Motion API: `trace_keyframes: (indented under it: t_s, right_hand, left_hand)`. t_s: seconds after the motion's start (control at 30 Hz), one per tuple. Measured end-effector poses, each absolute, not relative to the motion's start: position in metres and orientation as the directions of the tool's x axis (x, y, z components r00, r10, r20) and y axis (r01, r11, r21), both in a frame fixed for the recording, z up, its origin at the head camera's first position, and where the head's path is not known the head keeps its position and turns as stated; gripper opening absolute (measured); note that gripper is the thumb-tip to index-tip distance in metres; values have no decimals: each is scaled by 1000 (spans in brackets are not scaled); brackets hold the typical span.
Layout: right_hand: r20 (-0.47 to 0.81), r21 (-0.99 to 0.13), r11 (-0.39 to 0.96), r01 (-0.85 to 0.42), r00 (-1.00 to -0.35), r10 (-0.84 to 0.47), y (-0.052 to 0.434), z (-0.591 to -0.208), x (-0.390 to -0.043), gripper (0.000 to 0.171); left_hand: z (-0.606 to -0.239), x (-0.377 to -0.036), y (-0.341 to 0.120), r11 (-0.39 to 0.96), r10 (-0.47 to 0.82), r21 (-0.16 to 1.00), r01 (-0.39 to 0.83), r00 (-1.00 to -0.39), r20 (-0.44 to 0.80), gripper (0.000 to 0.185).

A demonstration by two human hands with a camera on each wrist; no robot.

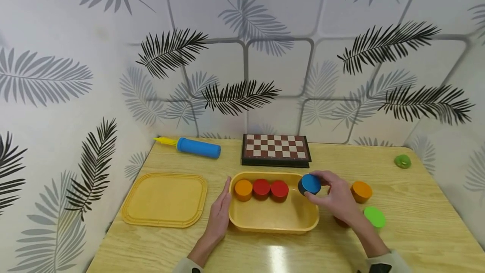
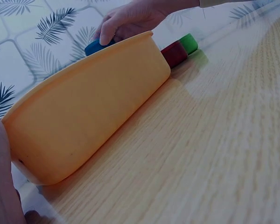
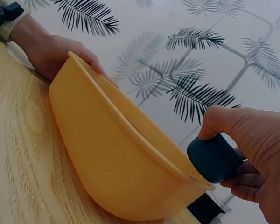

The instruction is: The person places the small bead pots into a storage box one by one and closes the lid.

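A yellow plastic tub [image 1: 273, 220] stands on the table with an orange round block [image 1: 243, 190] and two red round blocks [image 1: 261, 188] lined along its far side. My right hand [image 1: 337, 195] pinches a blue round block [image 1: 310, 183] between thumb and fingers, over the tub's right end. In the right wrist view, that blue block [image 3: 214, 157] overlaps the tub's rim. My left hand [image 1: 219, 212] rests along the tub's left end, fingers extended. Beside the right forearm lie an orange block [image 1: 361, 191] and a green block [image 1: 374, 217]; a red block [image 2: 174, 54] is mostly hidden from the head view.
A yellow lid [image 1: 164, 199] lies flat to the left. Toward the wall are a blue hand pump [image 1: 198, 147] with a yellow nozzle and a checkered game board [image 1: 275, 147]. A small green toy [image 1: 403, 161] sits at the far right.
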State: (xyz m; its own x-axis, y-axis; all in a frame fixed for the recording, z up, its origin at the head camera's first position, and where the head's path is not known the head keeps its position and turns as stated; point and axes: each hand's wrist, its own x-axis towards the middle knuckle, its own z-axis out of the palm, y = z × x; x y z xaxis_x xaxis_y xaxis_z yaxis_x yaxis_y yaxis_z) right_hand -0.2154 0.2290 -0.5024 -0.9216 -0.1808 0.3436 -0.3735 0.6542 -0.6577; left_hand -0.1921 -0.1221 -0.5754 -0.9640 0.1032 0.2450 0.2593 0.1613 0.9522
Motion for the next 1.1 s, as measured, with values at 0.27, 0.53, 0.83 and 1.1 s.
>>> trace_keyframes:
  t_s: [0.27,0.53,0.83,1.1]
  right_hand:
    - [307,-624,650,-434,-901,-307,215,-506,-223,56]
    - [264,-536,704,-466,-885,-385,206,-504,-229,49]
    - [187,-412,769,-489,-871,-454,201,-502,-231,47]
    - [139,-240,807,-540,-841,-522,193,-496,-231,51]
  left_hand:
    - [-577,-192,-123,160,111,955,250,-966,234,53]
    - [-578,-194,-124,169,114,955,245,-967,228,53]
    - [-579,-193,-123,161,118,956,247,-966,230,53]
    - [-579,-194,-124,161,118,958,236,-969,218,53]
